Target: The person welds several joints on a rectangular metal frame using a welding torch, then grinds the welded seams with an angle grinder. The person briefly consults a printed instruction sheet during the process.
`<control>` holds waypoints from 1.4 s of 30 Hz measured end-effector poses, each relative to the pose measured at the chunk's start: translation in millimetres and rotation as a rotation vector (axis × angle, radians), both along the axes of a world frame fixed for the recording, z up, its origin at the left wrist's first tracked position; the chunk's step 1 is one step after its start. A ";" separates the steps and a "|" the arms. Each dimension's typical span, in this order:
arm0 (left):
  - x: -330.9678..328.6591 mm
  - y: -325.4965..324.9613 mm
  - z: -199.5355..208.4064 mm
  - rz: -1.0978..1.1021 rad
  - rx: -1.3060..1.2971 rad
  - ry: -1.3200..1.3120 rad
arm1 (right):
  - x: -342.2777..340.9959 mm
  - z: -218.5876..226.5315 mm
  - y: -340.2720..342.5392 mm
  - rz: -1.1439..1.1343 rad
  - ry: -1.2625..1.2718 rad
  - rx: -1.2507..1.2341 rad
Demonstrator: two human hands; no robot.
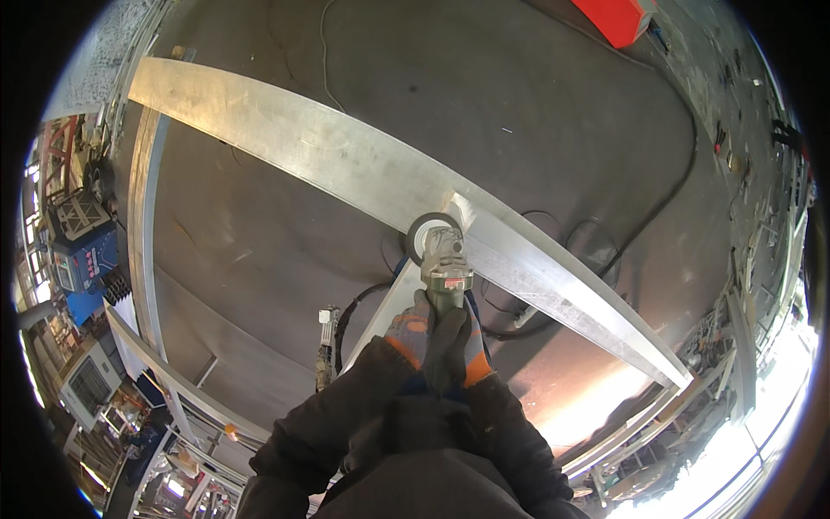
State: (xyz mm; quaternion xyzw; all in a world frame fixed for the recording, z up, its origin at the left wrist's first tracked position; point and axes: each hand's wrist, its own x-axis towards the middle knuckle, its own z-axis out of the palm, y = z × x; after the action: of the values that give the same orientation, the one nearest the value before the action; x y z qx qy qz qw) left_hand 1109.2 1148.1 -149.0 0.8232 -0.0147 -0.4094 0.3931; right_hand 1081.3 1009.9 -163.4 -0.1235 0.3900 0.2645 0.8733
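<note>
An angle grinder (446,270) with a grey-green body and a round disc (418,244) is held out in front of me. My left hand (410,334), in a grey and orange work glove, is closed around the left side of its body. My right hand (475,350), gloved alike, grips it from the right; its fingers are partly hidden by the tool. The disc lies over a long bare metal beam (320,151), by a bright weld-like patch (458,210) where another metal bar (393,298) meets it. Whether disc and metal touch I cannot tell.
More bars (141,221) frame the left side. Dark cables (683,186) loop over the brown surface beneath. A torch-like tool (326,342) stands left of my arm. A red object (616,19) sits at the far right, a blue machine (82,264) at the far left.
</note>
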 end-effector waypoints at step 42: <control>48.8 -20.1 5.1 0.006 -0.073 -0.095 | -12.9 -23.6 -48.4 0.552 -0.347 -1.425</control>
State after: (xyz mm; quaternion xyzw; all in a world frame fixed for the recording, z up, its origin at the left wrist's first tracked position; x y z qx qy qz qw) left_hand 1158.0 1127.9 -143.9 0.8270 -0.0458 -0.3676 0.4230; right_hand 1068.4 961.5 -187.1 -0.7862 0.2789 0.1351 0.5347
